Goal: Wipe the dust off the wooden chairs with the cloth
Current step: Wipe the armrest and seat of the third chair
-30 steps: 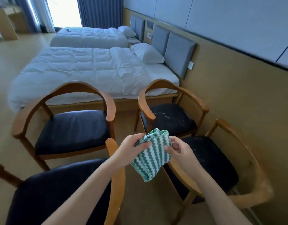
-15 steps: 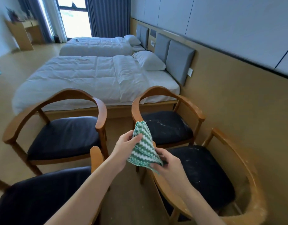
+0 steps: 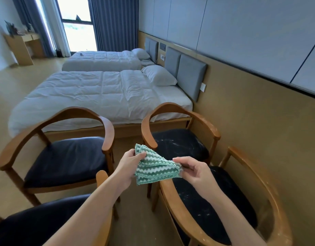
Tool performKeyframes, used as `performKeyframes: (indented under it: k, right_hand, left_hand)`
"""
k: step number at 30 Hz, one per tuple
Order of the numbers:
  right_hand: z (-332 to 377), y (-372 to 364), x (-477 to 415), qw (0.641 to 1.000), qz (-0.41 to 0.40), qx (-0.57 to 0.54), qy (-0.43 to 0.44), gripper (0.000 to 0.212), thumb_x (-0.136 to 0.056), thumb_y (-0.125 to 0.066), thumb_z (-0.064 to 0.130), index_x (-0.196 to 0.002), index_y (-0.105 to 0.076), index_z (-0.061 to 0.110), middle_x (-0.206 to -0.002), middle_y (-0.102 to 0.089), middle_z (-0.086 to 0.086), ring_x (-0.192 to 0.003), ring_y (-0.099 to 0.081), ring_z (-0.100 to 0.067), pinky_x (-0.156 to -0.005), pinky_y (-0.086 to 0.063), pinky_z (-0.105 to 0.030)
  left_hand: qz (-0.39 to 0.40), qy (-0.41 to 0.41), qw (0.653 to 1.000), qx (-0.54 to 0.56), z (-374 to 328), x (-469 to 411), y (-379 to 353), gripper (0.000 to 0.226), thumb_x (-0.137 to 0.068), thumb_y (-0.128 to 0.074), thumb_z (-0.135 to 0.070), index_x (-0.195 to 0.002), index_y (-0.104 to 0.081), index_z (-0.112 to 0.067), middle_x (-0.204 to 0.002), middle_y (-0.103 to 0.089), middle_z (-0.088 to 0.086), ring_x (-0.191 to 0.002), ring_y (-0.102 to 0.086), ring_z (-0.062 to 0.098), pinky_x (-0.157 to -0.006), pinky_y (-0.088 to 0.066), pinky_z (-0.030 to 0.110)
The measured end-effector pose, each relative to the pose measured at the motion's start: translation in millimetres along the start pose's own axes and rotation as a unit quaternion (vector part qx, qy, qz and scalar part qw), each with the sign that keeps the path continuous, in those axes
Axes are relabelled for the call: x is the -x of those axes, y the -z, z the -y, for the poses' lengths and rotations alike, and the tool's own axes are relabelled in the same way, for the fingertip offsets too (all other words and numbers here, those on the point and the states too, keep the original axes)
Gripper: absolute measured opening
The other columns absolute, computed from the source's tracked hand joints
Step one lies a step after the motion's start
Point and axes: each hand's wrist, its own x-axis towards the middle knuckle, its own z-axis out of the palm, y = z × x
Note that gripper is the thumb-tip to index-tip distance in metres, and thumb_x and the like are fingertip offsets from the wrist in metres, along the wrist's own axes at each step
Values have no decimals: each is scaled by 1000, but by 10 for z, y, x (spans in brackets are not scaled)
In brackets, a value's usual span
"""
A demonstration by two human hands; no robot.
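A green and white zigzag cloth (image 3: 155,166) is stretched between my two hands in the middle of the view. My left hand (image 3: 130,163) pinches its upper left corner, and my right hand (image 3: 194,170) pinches its right edge. Several wooden armchairs with dark seats surround me. The near right chair (image 3: 270,197) has white dust on its rail and seat. The far right chair (image 3: 204,121) also has a dusty seat and arm. The far left chair (image 3: 107,128) looks cleaner. A fourth chair (image 3: 103,176) sits at the bottom left, mostly hidden by my left arm.
Two white beds (image 3: 92,96) lie beyond the chairs, against a tan wall with grey headboard panels (image 3: 190,77). A wooden desk (image 3: 21,48) stands at the far left by the curtained window. A strip of floor runs between the chairs.
The cloth has gone from hanging bunched and upright to pulled out sideways between both hands. My right hand moved right and up. The camera tilted up, showing more of the room.
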Motion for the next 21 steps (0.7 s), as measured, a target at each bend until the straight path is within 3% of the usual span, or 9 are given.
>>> performKeyframes:
  k: [3, 7, 10, 13, 16, 18, 21]
  right_hand:
    - [38, -71, -47, 999, -35, -2, -12, 17, -84, -67, 4, -91, -71, 19, -94, -71, 2, -90, -67, -11, -76, -55, -25]
    - [125, -168, -80, 999, -36, -11, 5, 7, -89, -62, 12, -86, -69, 13, -82, -72, 3, -76, -67, -7, -66, -52, -18]
    - [256, -208, -126, 997, -43, -63, 32, 17, -91, -56, 23, -83, -61, 9, -78, -68, 0, -74, -64, -12, -68, -50, -22]
    - [358, -203, -207, 994, -46, -94, 38, 19, -94, -52, 23, -83, -57, 9, -74, -63, 3, -71, -60, -13, -67, -47, -22]
    - [451, -171, -263, 993, -43, -98, 46, 17, -94, -51, 23, -83, -57, 10, -73, -63, 4, -69, -59, -12, -67, -47, -22]
    - [511, -161, -279, 994, -31, -91, 42, 16, -96, -49, 15, -85, -58, 10, -73, -64, 4, -68, -59, -11, -67, -47, -23]
    - [580, -197, -286, 997, -15, -71, 21, 15, -97, -47, 9, -88, -59, 9, -74, -65, 0, -68, -61, -11, -66, -48, -25]
  left_hand:
    - [7, 5, 1000, -5, -14, 27, 21, 12, -96, -51, -19, -106, -55, -13, -95, -69, 7, -82, -67, 18, -65, -51, 27]
    - [21, 20, 999, -31, -27, 93, 86, 22, -95, -53, -21, -115, -52, -11, -99, -67, 8, -81, -67, 18, -65, -53, 28]
    - [46, 28, 996, -69, -25, 142, 174, 43, -94, -55, -26, -133, -40, -15, -113, -62, 6, -89, -65, 18, -72, -54, 30]
    - [111, 23, 984, -136, -2, 160, 263, 66, -91, -50, -48, -147, -23, -28, -137, -47, -2, -106, -56, 12, -80, -46, 28]
    - [184, -46, 971, -145, 34, 198, 321, 77, -73, -43, -76, -140, -19, -48, -143, -32, -16, -121, -41, 5, -97, -35, 30]
    - [214, -139, 956, -146, 40, 201, 355, 89, -52, -51, -90, -131, -23, -58, -138, -25, -34, -129, -29, -6, -101, -28, 21]
    - [223, -234, 924, -202, -14, 210, 329, 97, -54, -67, -77, -136, -20, -55, -135, -25, -46, -124, -21, -26, -95, -24, 1]
